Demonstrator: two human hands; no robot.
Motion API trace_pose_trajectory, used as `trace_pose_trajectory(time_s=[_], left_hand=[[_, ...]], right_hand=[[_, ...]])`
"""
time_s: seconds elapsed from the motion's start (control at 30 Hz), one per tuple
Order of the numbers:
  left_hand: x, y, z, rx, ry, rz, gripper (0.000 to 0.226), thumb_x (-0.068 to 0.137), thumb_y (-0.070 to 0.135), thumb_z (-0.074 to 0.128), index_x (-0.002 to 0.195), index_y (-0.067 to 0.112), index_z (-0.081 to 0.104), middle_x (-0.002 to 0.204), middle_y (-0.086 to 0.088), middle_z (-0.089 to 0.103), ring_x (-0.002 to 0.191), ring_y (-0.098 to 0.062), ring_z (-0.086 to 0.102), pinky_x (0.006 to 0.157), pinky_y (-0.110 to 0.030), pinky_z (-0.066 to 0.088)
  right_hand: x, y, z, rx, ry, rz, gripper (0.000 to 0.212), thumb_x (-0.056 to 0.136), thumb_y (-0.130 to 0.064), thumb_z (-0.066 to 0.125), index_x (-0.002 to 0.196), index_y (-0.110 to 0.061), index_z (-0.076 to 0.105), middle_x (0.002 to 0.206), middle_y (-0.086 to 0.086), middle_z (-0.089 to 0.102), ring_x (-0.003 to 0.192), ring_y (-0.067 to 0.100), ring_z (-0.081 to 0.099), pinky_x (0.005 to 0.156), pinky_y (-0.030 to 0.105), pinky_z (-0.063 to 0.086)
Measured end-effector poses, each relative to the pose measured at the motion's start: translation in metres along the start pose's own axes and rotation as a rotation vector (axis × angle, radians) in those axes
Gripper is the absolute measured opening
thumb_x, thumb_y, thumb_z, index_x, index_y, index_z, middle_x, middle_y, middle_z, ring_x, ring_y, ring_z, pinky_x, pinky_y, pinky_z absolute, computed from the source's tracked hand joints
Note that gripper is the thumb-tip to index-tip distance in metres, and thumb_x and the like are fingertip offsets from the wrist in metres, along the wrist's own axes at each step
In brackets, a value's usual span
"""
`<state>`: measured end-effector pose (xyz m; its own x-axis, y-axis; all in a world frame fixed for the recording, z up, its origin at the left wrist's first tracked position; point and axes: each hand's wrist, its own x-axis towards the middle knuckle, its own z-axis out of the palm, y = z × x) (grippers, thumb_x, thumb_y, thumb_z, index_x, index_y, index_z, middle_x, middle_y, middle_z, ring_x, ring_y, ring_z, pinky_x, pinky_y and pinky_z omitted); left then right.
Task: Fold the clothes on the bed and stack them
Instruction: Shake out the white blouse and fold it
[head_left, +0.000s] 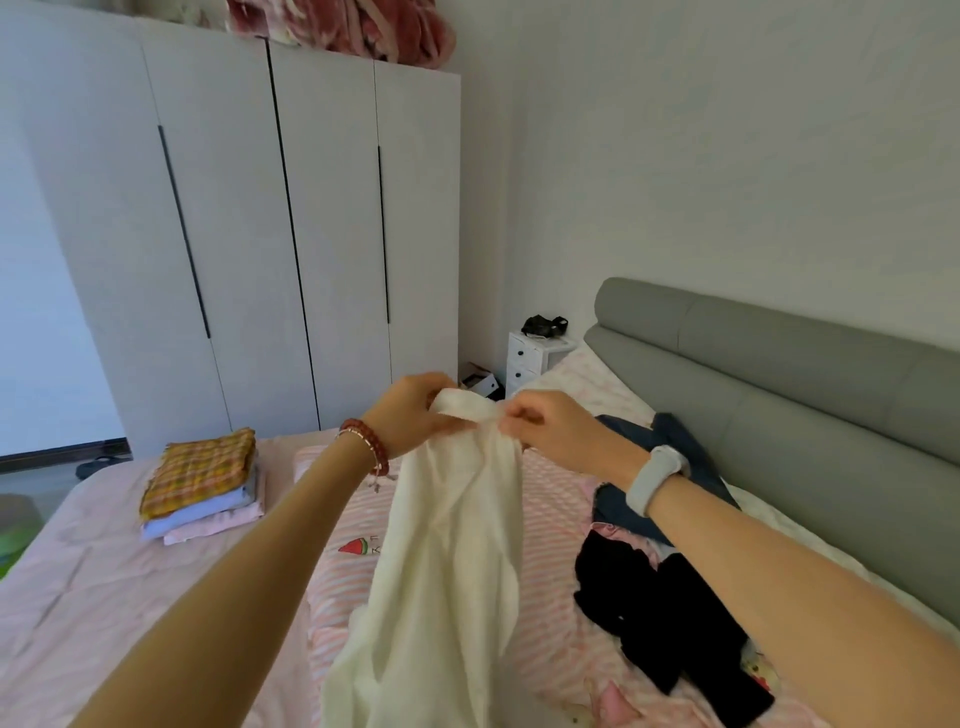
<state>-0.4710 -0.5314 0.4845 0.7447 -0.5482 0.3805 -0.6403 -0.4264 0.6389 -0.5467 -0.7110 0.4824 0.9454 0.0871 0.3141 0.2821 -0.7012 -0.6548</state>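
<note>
A cream-white garment (447, 561) hangs from both my hands above the bed (78, 613). My left hand (410, 415) grips its top edge on the left, and my right hand (550, 431) pinches the same edge just to the right. The cloth drapes down past the bottom of the frame. On the bed's far left corner lies a stack of folded clothes (205, 486) with a yellow plaid piece on top. Unfolded clothes lie to the right: a black garment (670, 623) and blue jeans (665, 467).
A pink striped sheet (550, 519) lies under the hanging garment. The grey headboard (779, 395) runs along the right. A white wardrobe (260, 234) stands behind the bed, and a small white drawer unit (530, 358) sits in the corner.
</note>
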Motion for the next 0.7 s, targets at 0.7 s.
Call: trace_pose_trajectory(time_s=[0.7], left_hand=[[-0.025, -0.022, 0.041, -0.191, 0.063, -0.091, 0.013, 0.095, 0.015, 0.047, 0.086, 0.006, 0.052, 0.074, -0.001, 0.047, 0.067, -0.011, 0.041, 0.06, -0.018, 0.033]], right_hand=[[-0.023, 0.044, -0.028, 0.012, 0.17, 0.286, 0.039, 0.09, -0.013, 0.051, 0.128, -0.016, 0.042, 0.112, 0.0, 0.053, 0.1, 0.015, 0.052, 0.081, 0.025, 0.042]])
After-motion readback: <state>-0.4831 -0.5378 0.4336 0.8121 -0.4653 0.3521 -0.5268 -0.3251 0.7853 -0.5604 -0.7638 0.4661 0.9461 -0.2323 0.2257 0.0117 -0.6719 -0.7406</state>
